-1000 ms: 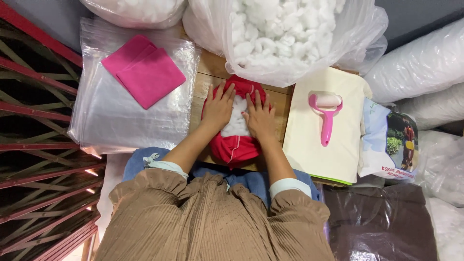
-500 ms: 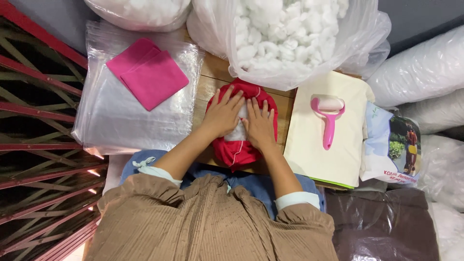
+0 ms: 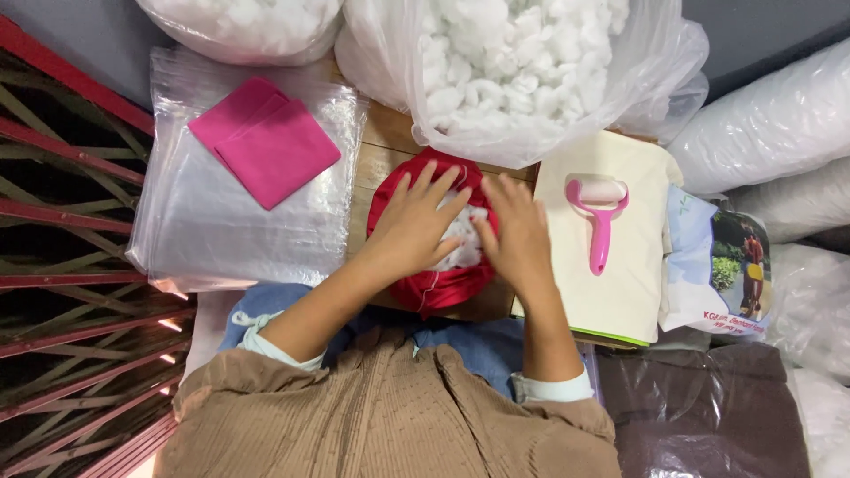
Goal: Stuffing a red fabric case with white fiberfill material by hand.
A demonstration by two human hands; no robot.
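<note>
The cloth cover [image 3: 438, 288] is red, with white stuffing [image 3: 460, 239] showing at its opening, and the big clear bag [image 3: 531, 80] behind holds white fluff. 2 folded cloths [image 3: 266, 142] are bright pink, the lint roller [image 3: 599, 217] is pink with a white head, and the board [image 3: 633, 265] beneath it is pale cream.

At upper left of the frame we see folded pink cloth [image 3: 266, 146] lying on a stack of clear plastic bags [image 3: 239, 230]. At right of centre, a pink lint roller [image 3: 599, 217] rests on cream sheets [image 3: 620, 265]. A printed bag [image 3: 722, 265] sits just right of them, dark plastic [image 3: 708, 416] below.
</note>
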